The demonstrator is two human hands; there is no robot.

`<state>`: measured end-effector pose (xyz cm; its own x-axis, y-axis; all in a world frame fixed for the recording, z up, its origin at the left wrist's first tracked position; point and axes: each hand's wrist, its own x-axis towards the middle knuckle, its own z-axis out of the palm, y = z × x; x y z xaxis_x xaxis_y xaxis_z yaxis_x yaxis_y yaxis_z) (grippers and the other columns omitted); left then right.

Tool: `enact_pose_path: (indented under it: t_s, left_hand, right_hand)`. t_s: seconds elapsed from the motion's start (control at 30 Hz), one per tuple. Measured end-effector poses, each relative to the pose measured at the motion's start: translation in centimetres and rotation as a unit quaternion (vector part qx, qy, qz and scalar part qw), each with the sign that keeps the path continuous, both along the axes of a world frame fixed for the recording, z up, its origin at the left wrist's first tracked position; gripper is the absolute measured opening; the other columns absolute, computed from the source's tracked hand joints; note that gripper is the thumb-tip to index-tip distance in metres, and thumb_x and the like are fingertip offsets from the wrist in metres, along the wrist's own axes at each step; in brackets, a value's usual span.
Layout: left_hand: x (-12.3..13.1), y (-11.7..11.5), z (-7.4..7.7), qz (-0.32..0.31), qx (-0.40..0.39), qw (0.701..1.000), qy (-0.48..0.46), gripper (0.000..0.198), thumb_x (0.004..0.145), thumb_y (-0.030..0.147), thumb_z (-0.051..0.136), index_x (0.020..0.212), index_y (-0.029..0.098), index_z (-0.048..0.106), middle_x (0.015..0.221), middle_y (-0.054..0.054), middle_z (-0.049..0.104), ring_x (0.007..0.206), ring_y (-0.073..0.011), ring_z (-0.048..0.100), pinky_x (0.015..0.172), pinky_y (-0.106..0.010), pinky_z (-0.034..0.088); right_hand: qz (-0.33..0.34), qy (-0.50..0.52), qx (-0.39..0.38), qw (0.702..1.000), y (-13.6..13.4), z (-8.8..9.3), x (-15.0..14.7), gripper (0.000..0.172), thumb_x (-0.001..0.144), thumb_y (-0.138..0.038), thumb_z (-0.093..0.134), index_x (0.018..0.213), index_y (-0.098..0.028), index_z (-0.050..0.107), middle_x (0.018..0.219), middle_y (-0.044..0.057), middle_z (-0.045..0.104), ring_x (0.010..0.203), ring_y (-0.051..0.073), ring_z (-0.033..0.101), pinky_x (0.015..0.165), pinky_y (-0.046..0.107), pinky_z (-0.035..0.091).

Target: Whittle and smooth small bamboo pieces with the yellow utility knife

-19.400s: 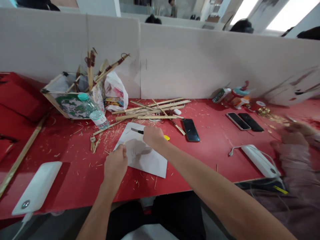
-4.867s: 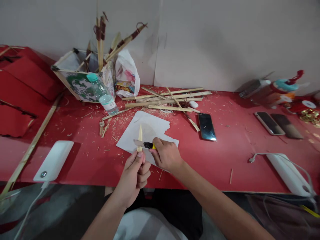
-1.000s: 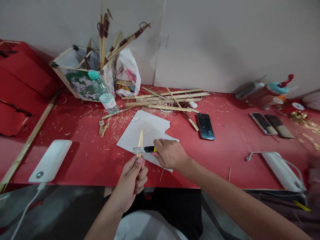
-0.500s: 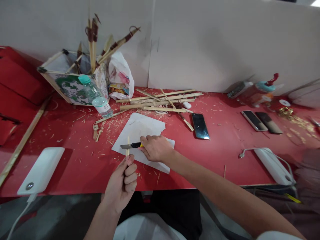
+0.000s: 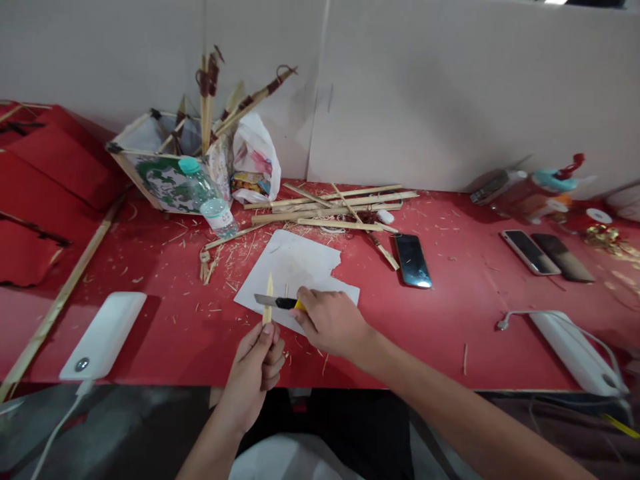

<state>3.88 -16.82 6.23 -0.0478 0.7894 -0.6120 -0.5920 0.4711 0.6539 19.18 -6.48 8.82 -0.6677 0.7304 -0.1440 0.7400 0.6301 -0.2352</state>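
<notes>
Upright in my left hand (image 5: 260, 363) is a short pale strip of bamboo (image 5: 268, 313) with a pointed upper end, pinched between thumb and curled fingers. My right hand (image 5: 333, 320) is closed around a yellow and black utility knife (image 5: 286, 303). Its blade points left and lies across the strip, a little above my left thumb. Beneath both hands is a sheet of white paper (image 5: 300, 257) with a torn right edge. Thin shavings are scattered over the red table (image 5: 380, 333) around the paper.
Bamboo sticks (image 5: 320, 212) lie in a pile behind the paper, beside a phone (image 5: 413, 261). A plastic bottle (image 5: 213, 207), a plastic bag (image 5: 257, 160) and a box of wrapped sticks (image 5: 165, 180) stand back left. White power banks (image 5: 107, 337) lie at both sides.
The view has shifted slightly left, so everything sits further right in it. The strip is turned to show a broader face. The knife blade remains across it in my right hand.
</notes>
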Motion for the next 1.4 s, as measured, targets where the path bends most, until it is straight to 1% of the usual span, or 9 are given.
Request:
enact_pose_path:
  t_s: [0.17,0.37,0.7,0.8,0.87,0.97,1.13,1.27,1.4]
  left_hand:
    - [0.9,-0.6,0.2,-0.021,0.003,0.999,0.044,0.053,0.078,0.061,0.073,0.076,0.021,0.037,0.056,0.012,0.022,0.043,-0.0021,0.013,0.039,-0.015,0.006]
    - [0.2,-0.5,0.2,-0.035,-0.014,0.998,-0.054,0.045,0.083,0.054,0.070,0.081,0.022,0.039,0.058,0.012,0.017,0.044,-0.0033,0.008,0.039,-0.016,0.004]
    - [-1.2,-0.6,0.8,0.044,-0.020,0.978,-0.204,0.042,0.082,0.036,0.078,0.083,0.023,0.037,0.062,0.011,0.009,0.046,-0.0044,0.001,0.040,-0.018,-0.001]
    - [-1.0,-1.8,0.9,0.047,-0.045,0.968,-0.243,0.049,0.073,0.029,0.085,0.082,0.023,0.037,0.061,0.011,0.007,0.047,-0.0041,-0.002,0.040,-0.017,-0.003]
    - [-1.1,-2.9,0.7,0.025,-0.086,0.963,-0.253,0.054,0.069,0.035,0.088,0.081,0.024,0.037,0.059,0.012,0.005,0.046,-0.0039,-0.003,0.038,-0.017,-0.003]
    - [-1.7,-3.8,0.3,0.083,-0.055,0.977,-0.187,0.057,0.066,0.041,0.090,0.081,0.023,0.038,0.061,0.011,0.008,0.047,-0.0036,0.000,0.040,-0.017,0.000]
    - [-2.1,-3.1,-0.2,0.024,-0.021,0.994,-0.105,0.043,0.082,0.046,0.076,0.079,0.021,0.042,0.061,0.011,0.011,0.047,-0.0038,0.005,0.040,-0.016,0.007]
    - [-1.0,-2.6,-0.2,0.000,0.007,0.999,-0.047,0.042,0.081,0.052,0.074,0.082,0.019,0.048,0.058,0.011,0.016,0.046,-0.0031,0.009,0.039,-0.014,0.010]
    - [-0.5,-2.4,-0.1,-0.008,0.006,1.000,0.007,0.048,0.077,0.061,0.074,0.084,0.018,0.053,0.057,0.011,0.024,0.045,-0.0019,0.015,0.039,-0.013,0.014]
  right_hand:
    - [0.005,-0.010,-0.012,1.000,-0.5,-0.6,0.0,0.035,0.104,-0.043,0.034,0.117,-0.016,0.052,0.098,0.010,0.071,0.081,0.025,0.069,0.058,0.031,0.037]
    - [0.009,-0.050,-0.007,0.999,0.6,-1.4,-0.5,0.044,0.105,-0.049,0.026,0.120,-0.016,0.051,0.103,0.013,0.070,0.085,0.026,0.068,0.062,0.032,0.043]
    - [0.024,-0.036,0.006,0.999,1.6,-1.3,-3.0,0.042,0.102,-0.051,0.035,0.121,-0.019,0.052,0.106,0.012,0.071,0.090,0.029,0.070,0.070,0.035,0.050]
    - [-0.018,-0.052,0.003,0.998,3.4,-1.3,-2.8,0.039,0.103,-0.046,0.032,0.118,-0.017,0.054,0.100,0.014,0.072,0.086,0.028,0.071,0.066,0.035,0.050]
    - [-0.080,-0.067,0.010,0.994,5.1,-1.1,-2.0,0.041,0.105,-0.038,0.025,0.116,-0.011,0.054,0.092,0.017,0.072,0.078,0.030,0.071,0.063,0.036,0.049]
    - [-0.128,-0.061,0.038,0.989,6.9,-1.0,-0.6,0.048,0.106,-0.044,0.019,0.123,-0.011,0.050,0.098,0.019,0.072,0.087,0.033,0.070,0.069,0.040,0.048]
    - [-0.141,-0.058,0.037,0.988,5.6,-2.0,0.7,0.041,0.104,-0.049,0.031,0.113,-0.017,0.055,0.092,0.012,0.073,0.082,0.027,0.070,0.068,0.033,0.045]
    - [-0.185,-0.068,0.044,0.979,4.9,-3.1,3.1,0.038,0.102,-0.049,0.038,0.113,-0.019,0.058,0.097,0.010,0.073,0.083,0.026,0.070,0.066,0.030,0.042]
    - [-0.243,-0.081,0.069,0.964,5.9,-3.5,6.5,0.041,0.102,-0.051,0.039,0.119,-0.019,0.056,0.100,0.011,0.073,0.089,0.027,0.069,0.067,0.031,0.042]
